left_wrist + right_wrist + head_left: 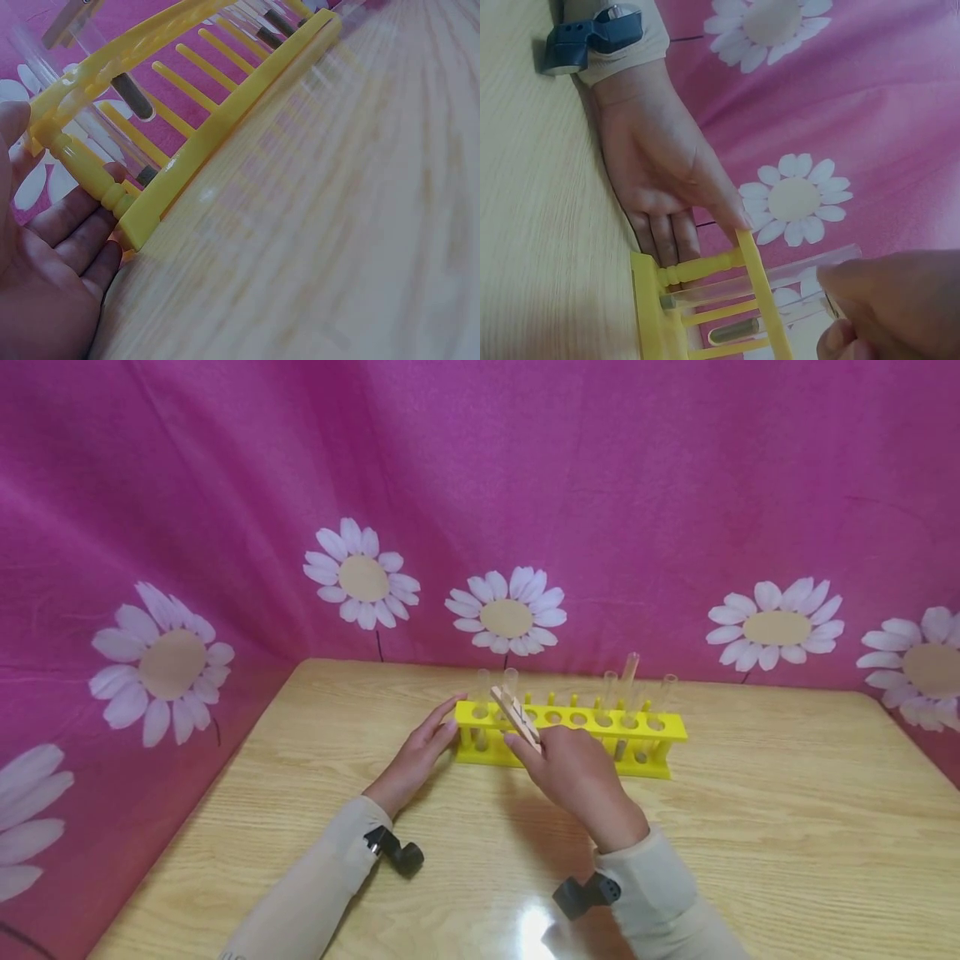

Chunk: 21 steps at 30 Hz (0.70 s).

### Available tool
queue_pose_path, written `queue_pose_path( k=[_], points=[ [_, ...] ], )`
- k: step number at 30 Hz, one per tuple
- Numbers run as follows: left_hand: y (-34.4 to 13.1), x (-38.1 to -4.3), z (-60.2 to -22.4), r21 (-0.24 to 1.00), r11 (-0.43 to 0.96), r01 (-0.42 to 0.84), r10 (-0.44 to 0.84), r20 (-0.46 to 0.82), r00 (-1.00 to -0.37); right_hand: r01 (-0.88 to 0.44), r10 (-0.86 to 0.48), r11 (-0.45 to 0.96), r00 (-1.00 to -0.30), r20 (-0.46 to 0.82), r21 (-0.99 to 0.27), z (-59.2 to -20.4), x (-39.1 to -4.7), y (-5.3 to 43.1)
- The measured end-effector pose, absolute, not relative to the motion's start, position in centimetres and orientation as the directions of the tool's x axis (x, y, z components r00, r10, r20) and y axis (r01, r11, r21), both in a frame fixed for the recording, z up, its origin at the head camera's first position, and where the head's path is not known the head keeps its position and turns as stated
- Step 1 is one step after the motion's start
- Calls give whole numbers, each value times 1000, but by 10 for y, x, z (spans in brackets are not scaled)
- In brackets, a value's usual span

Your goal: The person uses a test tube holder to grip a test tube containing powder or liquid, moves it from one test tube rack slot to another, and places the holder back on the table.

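Observation:
A yellow test tube rack (675,727) stands on the table. My left hand (416,760) is at its left end, fingers fairly straight, touching the end post (82,165), with the thumb against the top plate. My right hand (585,768) grips a wooden test tube clamp (516,714) above the rack's left part. At the clamp's jaws is a clear test tube (133,97) with dark matter in its bottom; its lower end hangs above the rack's base. Another test tube (705,291) stands in the leftmost hole. My right fingertips are partly hidden in the head view.
Several more test tubes (630,672) stand in the right part of the rack, one taller than the rest. Upright yellow pegs (551,699) line the rack's back. A pink cloth with white flowers (600,510) hangs behind and left of the wooden table (787,793).

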<state>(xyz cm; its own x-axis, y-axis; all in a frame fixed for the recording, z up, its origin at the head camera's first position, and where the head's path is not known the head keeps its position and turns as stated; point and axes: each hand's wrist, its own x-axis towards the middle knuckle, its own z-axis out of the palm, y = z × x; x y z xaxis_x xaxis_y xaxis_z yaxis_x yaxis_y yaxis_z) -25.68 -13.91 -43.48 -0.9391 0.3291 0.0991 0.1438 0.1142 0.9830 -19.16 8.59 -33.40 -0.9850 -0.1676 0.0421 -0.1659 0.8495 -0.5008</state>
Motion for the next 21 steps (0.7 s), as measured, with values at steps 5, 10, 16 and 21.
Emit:
queue_pose_path(
  k=[5, 10, 16, 21],
  points=[
    [-139, -256, -434, 983, 105, 149, 329, 107, -938, -140, -155, 848, -988, 13, -512, -336, -192, 85],
    [-140, -257, -435, 983, 110, 148, 327, 105, -939, -105, -136, 853, -990, -23, -511, -338, -193, 83],
    [-140, -257, -434, 983, 115, 145, 324, 101, -941, -85, -124, 861, -991, -45, -501, -339, -195, 81],
    [-140, -258, -435, 983, 98, 154, 340, 113, -934, -83, -127, 862, -990, -55, -500, -343, -195, 80]
  ],
)
